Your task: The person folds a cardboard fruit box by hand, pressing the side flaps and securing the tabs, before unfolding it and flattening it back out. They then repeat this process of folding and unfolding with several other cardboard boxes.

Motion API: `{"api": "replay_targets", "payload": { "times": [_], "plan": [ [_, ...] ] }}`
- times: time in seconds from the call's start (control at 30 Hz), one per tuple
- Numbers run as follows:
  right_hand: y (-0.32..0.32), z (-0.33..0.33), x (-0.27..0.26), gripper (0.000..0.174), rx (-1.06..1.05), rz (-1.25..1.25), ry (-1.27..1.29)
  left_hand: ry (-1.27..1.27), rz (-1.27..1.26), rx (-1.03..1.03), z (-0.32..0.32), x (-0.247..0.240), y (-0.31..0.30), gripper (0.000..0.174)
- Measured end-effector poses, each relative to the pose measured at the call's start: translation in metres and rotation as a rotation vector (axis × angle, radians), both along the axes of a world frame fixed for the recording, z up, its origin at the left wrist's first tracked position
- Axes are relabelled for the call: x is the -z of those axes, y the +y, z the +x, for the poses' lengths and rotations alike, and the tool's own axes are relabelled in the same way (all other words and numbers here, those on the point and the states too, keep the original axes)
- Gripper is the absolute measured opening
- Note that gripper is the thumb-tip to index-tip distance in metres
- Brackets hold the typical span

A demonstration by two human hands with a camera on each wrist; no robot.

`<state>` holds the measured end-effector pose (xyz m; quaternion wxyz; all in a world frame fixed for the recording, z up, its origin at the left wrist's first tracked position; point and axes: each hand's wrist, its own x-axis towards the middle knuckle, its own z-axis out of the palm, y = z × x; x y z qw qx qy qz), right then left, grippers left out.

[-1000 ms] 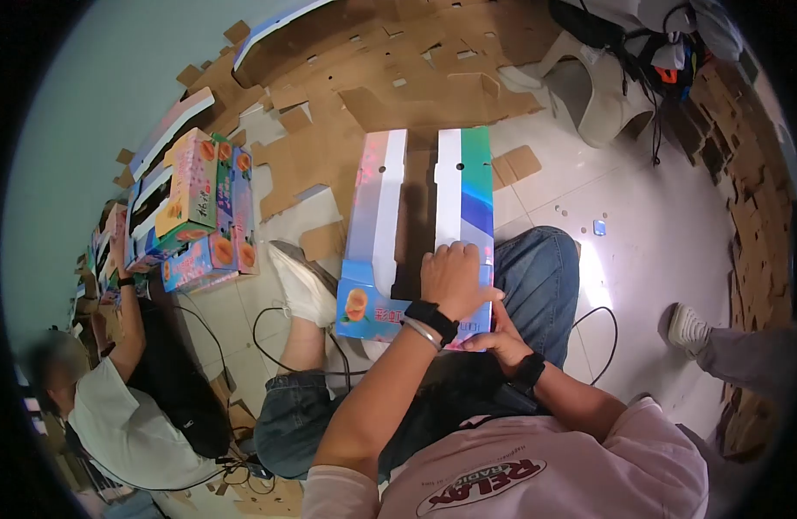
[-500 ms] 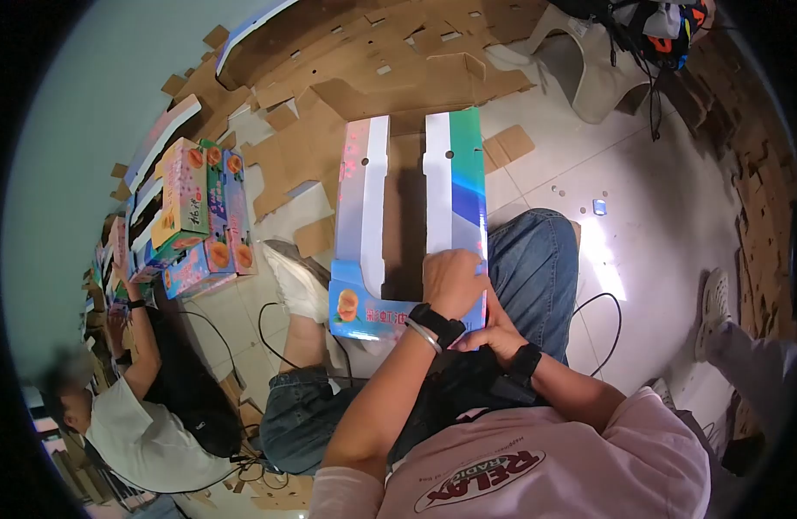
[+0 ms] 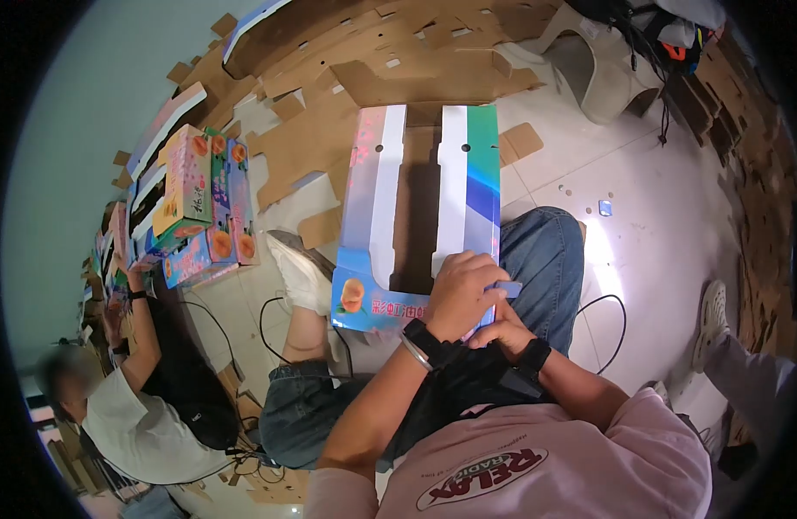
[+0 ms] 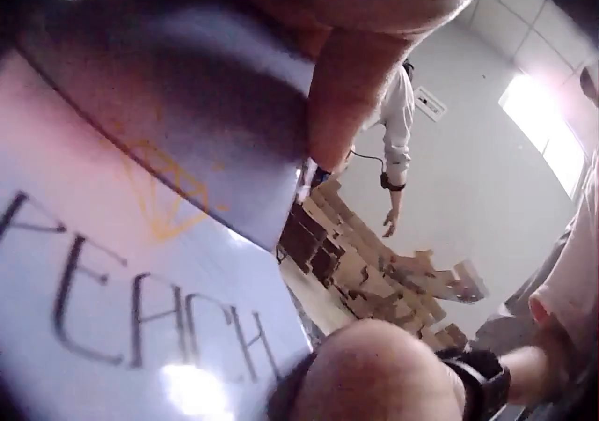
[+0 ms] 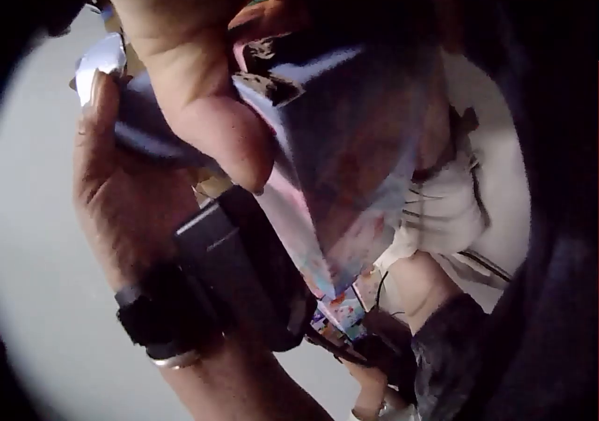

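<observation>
A printed carton (image 3: 377, 316) with a long open slot between two white-edged flaps lies over the lap in the head view. At its near right corner the left hand (image 3: 463, 294) pinches a small blue flap (image 3: 508, 288) that sticks out to the right. Just below, the right hand (image 3: 507, 331) grips the same corner, thumb along the edge. A panel lettered PEACH (image 4: 159, 318) fills the left of the left wrist view, beside the fingers (image 4: 351, 93). In the right wrist view, the right thumb (image 5: 225, 135) presses the carton's edge, and the left hand (image 5: 112, 196) touches a pale flap.
Flattened cardboard (image 3: 303, 147) covers the floor beyond. Printed boxes (image 3: 186, 186) are stacked at left, near a seated person (image 3: 139, 415). A beige stool (image 3: 589, 78) stands at upper right. Black cables (image 3: 619, 320) cross the tiles, and another person's foot (image 3: 710, 324) is at right.
The small blue flap now sticks out at the right corner, between the left hand's fingers. The carton appears slightly further right than half a second ago; both hands remain at its corner.
</observation>
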<state>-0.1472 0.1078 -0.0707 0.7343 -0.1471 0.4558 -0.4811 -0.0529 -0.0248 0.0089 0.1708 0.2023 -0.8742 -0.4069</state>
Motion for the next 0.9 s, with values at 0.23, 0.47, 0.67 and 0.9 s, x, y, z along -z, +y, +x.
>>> {"api": "replay_targets", "payload": {
  "times": [0.23, 0.47, 0.67, 0.9],
  "plan": [
    [-0.006, 0.002, -0.014, 0.106, 0.161, -0.066, 0.015, -0.031, -0.115, -0.364, 0.053, -0.01, -0.01, 0.07],
    [-0.005, 0.001, -0.015, 0.106, 0.129, -0.065, -0.004, 0.082, 0.739, -0.625, 0.191, 0.032, -0.038, 0.07],
    [0.003, -0.009, -0.017, 0.106, 0.056, -0.014, -0.022, 0.186, 1.378, -0.664, 0.226, 0.051, -0.012, 0.077],
    [-0.02, -0.044, -0.057, 0.098, 0.069, -0.069, 0.152, 0.512, 1.227, -0.666, 0.181, 0.003, 0.01, 0.09]
  ]
}}
